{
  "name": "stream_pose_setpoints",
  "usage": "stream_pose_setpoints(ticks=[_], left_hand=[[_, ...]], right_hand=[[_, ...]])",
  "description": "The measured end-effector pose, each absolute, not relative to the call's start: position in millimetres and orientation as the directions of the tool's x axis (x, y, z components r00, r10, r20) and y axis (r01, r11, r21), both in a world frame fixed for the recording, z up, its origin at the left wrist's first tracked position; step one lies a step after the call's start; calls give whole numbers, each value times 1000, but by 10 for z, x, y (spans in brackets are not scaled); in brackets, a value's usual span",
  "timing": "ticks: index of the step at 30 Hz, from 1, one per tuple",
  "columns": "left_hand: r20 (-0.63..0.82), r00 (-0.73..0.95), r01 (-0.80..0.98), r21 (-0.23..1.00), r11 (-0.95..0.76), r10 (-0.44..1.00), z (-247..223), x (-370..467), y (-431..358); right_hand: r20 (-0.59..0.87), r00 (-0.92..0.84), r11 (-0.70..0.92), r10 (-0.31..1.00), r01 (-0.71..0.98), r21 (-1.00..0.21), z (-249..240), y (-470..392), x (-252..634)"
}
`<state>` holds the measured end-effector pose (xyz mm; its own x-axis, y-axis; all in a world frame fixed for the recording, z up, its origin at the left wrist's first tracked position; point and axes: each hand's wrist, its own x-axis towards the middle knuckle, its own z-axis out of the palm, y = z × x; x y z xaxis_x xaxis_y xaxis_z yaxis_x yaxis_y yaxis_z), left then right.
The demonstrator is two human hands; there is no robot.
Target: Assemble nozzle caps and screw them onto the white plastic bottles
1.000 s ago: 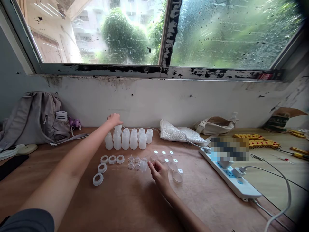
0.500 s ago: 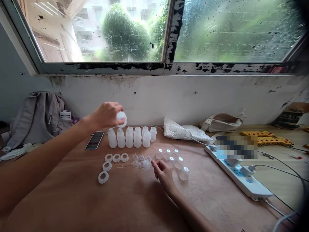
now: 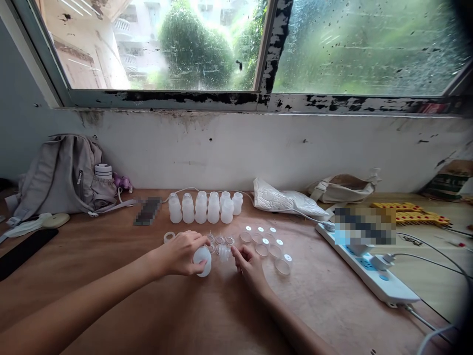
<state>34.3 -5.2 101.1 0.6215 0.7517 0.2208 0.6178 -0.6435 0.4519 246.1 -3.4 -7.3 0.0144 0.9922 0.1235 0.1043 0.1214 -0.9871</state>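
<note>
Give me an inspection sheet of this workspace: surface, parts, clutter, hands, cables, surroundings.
Surface: brown tabletop, faint marks and scuffs.
Parts: frosted bottles standing grouped near the wall; clear round pieces with white discs at right; a white ring partly hidden by the left hand.
Clutter: backpack at left; silvery packet and cloth bag toward the back.
Hands: left hand grips a frosted bottle; right hand has fingertips at a clear ribbed part, grip unclear.
Cables: white power strip at right, plugs in, cables trailing.
Surroundings: window, its frame paint flaking; stained wall.
</note>
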Motion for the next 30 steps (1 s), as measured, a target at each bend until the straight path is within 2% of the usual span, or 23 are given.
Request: stream_pose_setpoints(ticks=[6,9,11,13,16,19,26,30], left_hand=[[280,428,519,702,-487,859,574,422,-123],[191,281,515,797,-316,940,270,508,-219],[118,207,533,819,-213,971,131,556,-267],[140,212,545,805,-236,967,61,574,-285],[268,247,565,741,-363,931,32,535,-268],[330,203,616,689,-382,922,24,459,-250],[450,262,625,595,-506,853,66,367,-258],[464,286,631,568,-529,838,50,351,-253]], right_hand=[[109,22,108,994,53,-993,-17,-27,2482],[107,7,107,994,-6,-994,8,-34,2493],[118,3,118,993,-45,-992,21,-47,2493],[128,-7,126,992,-92,-988,33,-62,2489],[149,-45,140,988,-157,-978,50,-82,2481],[173,-69,158,983,-179,-971,66,-88,2479],[198,-117,182,973,-132,-974,45,-80,2475],[200,-130,191,971,-76,-979,-4,-81,2476]])
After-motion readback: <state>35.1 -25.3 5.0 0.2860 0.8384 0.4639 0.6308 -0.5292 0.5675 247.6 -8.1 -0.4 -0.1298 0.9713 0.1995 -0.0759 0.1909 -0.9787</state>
